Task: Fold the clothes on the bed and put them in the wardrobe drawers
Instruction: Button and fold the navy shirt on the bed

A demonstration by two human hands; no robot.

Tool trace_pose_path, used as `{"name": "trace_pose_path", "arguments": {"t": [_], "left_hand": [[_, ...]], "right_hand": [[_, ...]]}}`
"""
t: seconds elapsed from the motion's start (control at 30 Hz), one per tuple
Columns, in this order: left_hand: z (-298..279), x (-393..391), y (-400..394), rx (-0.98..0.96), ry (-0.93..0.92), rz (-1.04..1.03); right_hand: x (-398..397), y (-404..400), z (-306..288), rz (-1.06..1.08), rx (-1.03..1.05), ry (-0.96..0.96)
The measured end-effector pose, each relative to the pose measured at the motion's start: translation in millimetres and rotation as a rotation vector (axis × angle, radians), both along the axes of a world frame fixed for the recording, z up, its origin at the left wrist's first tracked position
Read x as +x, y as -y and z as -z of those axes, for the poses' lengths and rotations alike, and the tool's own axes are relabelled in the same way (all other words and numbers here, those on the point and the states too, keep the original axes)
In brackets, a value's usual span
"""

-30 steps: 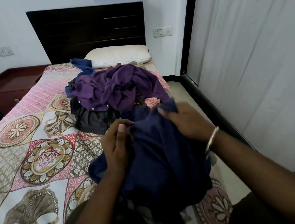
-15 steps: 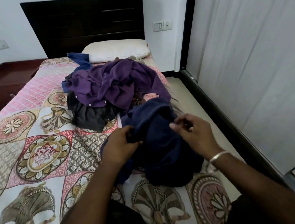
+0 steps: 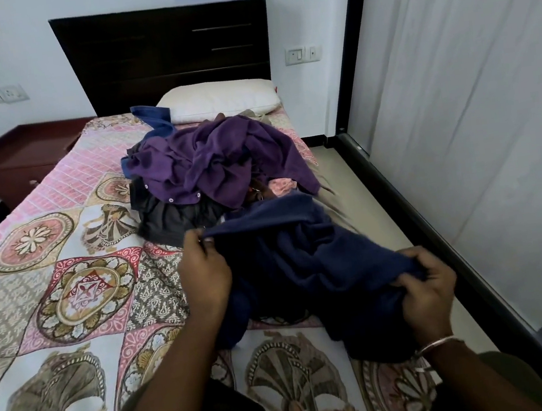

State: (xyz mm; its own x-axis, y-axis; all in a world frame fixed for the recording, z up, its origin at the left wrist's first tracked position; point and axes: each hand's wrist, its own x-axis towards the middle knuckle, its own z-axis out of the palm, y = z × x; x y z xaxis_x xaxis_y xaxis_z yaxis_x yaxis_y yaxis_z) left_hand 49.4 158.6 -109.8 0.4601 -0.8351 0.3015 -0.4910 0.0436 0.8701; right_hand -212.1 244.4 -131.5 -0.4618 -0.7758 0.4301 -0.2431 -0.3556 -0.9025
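The bed [image 3: 69,298] carries a patchwork bedspread [image 3: 79,298] in pink, beige and white with round floral medallions. A white pillow [image 3: 219,100] lies at its 12 o'clock end, against the dark headboard [image 3: 162,51]. Near the middle, toward 1 o'clock, sits a heap of clothes [image 3: 211,175]: a purple garment on top, dark grey and blue pieces beneath. A navy garment [image 3: 304,262] lies crumpled at 3 o'clock, just beside the heap.

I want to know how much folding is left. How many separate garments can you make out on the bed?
4 at least: navy garment in both hands, purple shirt atop the pile, dark grey garment beneath it, blue garment by the pillow. More may be buried.
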Motion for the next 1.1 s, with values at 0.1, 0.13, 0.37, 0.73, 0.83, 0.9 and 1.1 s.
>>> {"name": "trace_pose_path", "arguments": {"t": [0.1,0.13,0.37,0.73,0.83,0.9,1.1], "left_hand": [[-10,4,-3,-0.064,-0.102,-0.178],[-11,7,-2,-0.058,-0.119,-0.209],[4,15,4,0.192,0.155,0.004],[4,-4,-8,0.099,0.055,0.825],[13,0,-1,0.126,0.210,0.885],[15,-2,1,0.146,0.457,0.813],[16,-8,2,-0.007,0.579,0.382]], "right_hand": [[-19,8,1,0.247,0.131,0.072],[-23,10,6,0.295,0.279,0.029],[-4,-2,13,0.041,0.128,-0.668],[-2,21,-9,-0.056,0.304,-0.505],[2,26,-49,-0.131,0.277,-0.329],[-4,37,-54,-0.155,0.464,-0.214],[-36,71,-40,-0.269,0.606,-0.371]]}}
